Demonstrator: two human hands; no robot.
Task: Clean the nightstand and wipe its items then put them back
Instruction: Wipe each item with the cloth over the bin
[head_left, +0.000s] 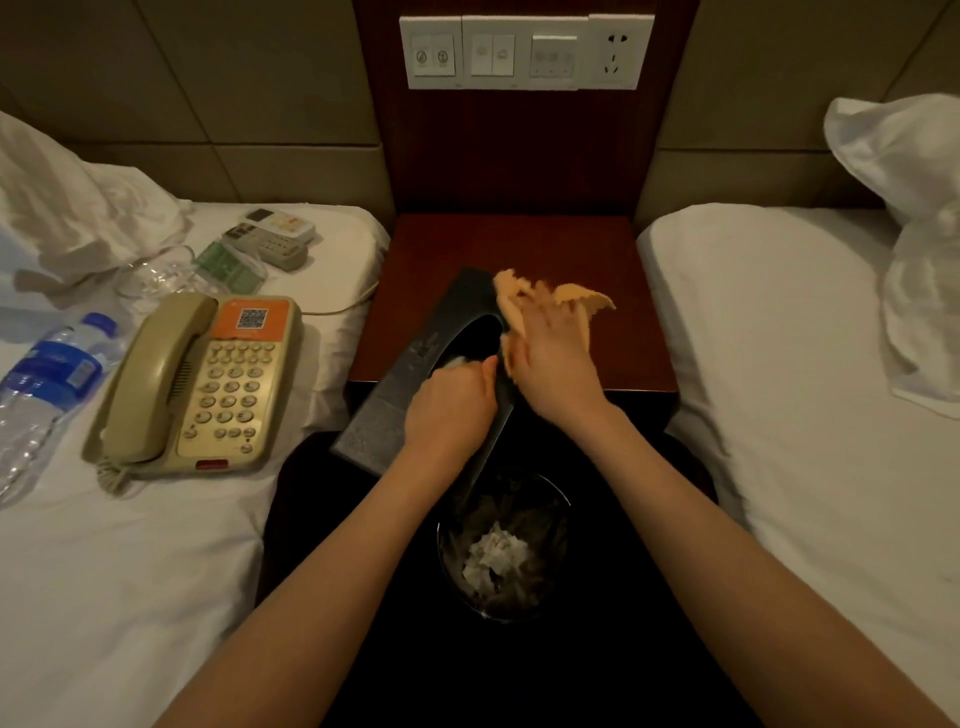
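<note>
The person is wiping the tissue box (395, 400) with an orange cloth (553, 300), and this looks like one of the middle steps of the job. The left hand (449, 408) has its fingers curled on the box next to the hole and holds it tight. The right hand (556, 366) holds the cloth bunched under its fingers and presses it on the top of the box. To do this well, the left hand should hold the box firm so it does not slip, because the box hangs out over the front edge of the nightstand (519, 244) and the trash bin (445, 561) is right below it. The cloth should rub every side, and go round the hole too. It should not pull on the little white bit that peeks out of the hole. The box is dark grey, long and flat, with a big black oval hole on top. It lies slanted, with its far end on the red-brown wood and its near end out in the air. The phone (208, 384), water bottle (49, 382) and remotes (280, 234) wait on the left bed (130, 561).
</note>
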